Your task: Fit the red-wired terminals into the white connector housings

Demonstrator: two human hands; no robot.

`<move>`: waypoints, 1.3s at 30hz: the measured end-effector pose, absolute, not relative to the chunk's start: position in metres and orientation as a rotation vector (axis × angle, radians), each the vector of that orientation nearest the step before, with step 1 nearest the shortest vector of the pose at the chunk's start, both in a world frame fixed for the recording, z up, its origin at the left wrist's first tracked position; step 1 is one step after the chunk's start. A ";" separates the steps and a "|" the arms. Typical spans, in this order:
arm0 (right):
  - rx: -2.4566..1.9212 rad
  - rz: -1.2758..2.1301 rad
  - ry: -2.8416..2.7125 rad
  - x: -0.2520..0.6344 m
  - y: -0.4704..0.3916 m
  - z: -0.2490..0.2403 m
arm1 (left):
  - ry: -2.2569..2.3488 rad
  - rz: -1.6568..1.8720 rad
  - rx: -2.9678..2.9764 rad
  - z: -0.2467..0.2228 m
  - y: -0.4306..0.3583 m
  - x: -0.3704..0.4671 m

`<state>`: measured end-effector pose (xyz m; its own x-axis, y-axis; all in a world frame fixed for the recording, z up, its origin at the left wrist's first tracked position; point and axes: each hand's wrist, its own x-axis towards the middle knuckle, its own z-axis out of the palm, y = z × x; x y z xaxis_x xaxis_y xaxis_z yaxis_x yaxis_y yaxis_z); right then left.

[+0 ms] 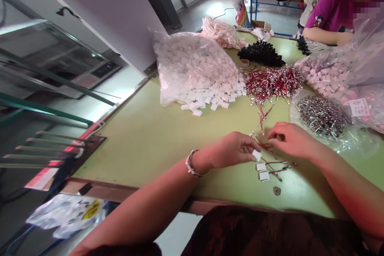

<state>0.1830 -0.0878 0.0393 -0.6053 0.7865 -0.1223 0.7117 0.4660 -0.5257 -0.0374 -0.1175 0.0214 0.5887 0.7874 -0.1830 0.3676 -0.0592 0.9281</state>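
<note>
My left hand (235, 150) pinches a small white plastic connector housing (257, 155) between thumb and fingers. Just to its right, my right hand (291, 140) has curled fingers, their tips beside loose red wires (264, 145) with metal terminals. Whether a wire is between those fingertips is hidden. Below both hands lie two more white housings, an upper one (261, 167) and a lower one (264, 176), each with a red wire running right from it. Several short red wires (262, 120) are spread on the green tabletop (144, 140) above my hands.
A clear bag of white housings (198, 68) spills at the back left. Behind my hands is a heap of red wires (273, 82); black parts (261, 53) lie beyond. Metal-tipped pieces (324, 116) sit on plastic at right. A person in a purple shirt (327, 14) sits across.
</note>
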 end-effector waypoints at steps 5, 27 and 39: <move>-1.289 0.388 -2.782 0.164 -0.101 0.019 | 0.992 0.308 1.965 0.013 -0.131 -0.029; -1.408 0.847 -2.284 0.177 -0.080 0.018 | 1.878 0.633 2.385 -0.021 -0.041 -0.102; -1.282 0.639 -2.151 0.177 -0.085 0.020 | 1.239 0.951 1.213 0.001 -0.094 -0.037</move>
